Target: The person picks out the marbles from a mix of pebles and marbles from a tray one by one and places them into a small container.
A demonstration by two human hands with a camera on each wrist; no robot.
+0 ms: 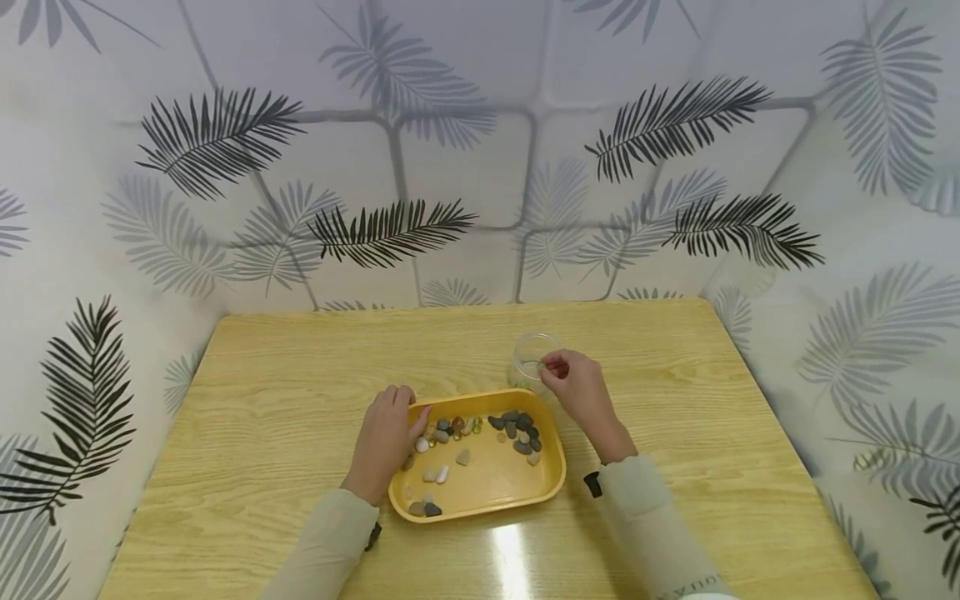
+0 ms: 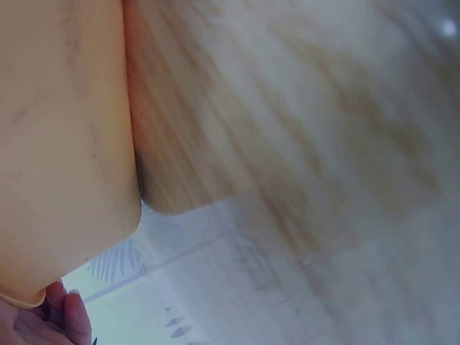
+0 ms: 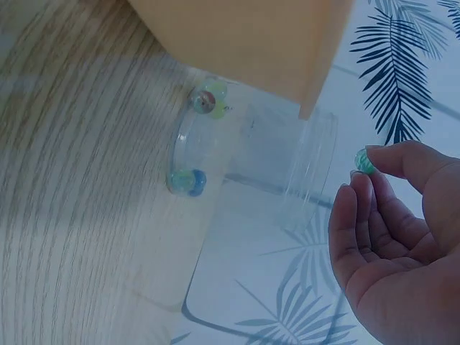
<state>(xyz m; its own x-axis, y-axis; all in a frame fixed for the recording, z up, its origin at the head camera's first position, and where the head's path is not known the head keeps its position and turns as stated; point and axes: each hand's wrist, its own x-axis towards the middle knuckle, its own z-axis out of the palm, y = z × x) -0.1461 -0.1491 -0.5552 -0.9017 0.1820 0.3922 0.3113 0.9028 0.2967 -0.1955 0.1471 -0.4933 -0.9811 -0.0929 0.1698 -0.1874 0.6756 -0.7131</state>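
A yellow plastic tray [image 1: 487, 485] lies on the table with stones and marbles in it. My left hand [image 1: 381, 442] grips its left end, thumb inside the rim and fingers outside; in the left wrist view the fingertips [image 2: 76, 320] curl by the rim. Behind the tray stands a clear round jar [image 1: 525, 372], its top open. Beside the jar's mouth, my right hand [image 1: 583, 390] pinches a green glass marble [image 3: 364, 161] between thumb and fingers. Several marbles, among them a blue-green one [image 3: 182, 181], rest at the jar's bottom in the right wrist view.
Dark grey stones [image 1: 522, 429] gather at the tray's right end. Mixed stones and glassy marbles [image 1: 457, 424] lie along its back left, with pale pebbles [image 1: 442, 474] nearer the front. A patterned cloth [image 1: 465, 167] hangs behind the wooden table [image 1: 300, 367].
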